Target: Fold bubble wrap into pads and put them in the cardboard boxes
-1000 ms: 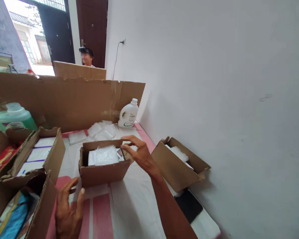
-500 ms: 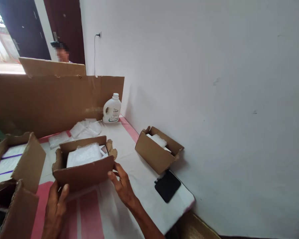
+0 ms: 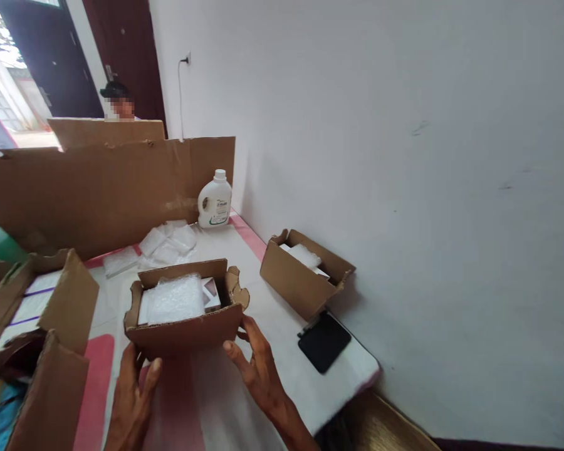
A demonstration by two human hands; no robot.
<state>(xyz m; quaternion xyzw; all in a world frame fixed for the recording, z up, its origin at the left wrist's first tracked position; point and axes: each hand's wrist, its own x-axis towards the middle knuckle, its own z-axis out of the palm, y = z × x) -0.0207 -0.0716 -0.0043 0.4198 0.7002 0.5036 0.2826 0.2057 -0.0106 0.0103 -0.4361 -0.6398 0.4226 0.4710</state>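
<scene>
Framing near corners of cardboard box (image 3: 183, 341) w/ L hand (image 3: 132, 401) & R hand (image 3: 263, 377) — wide grip w/ both; can't tell if touching.

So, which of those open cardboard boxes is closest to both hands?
The middle cardboard box, holding bubble wrap: the left hand and right hand are at its near corners. Other boxes stand farther left or beside the wall.
</scene>
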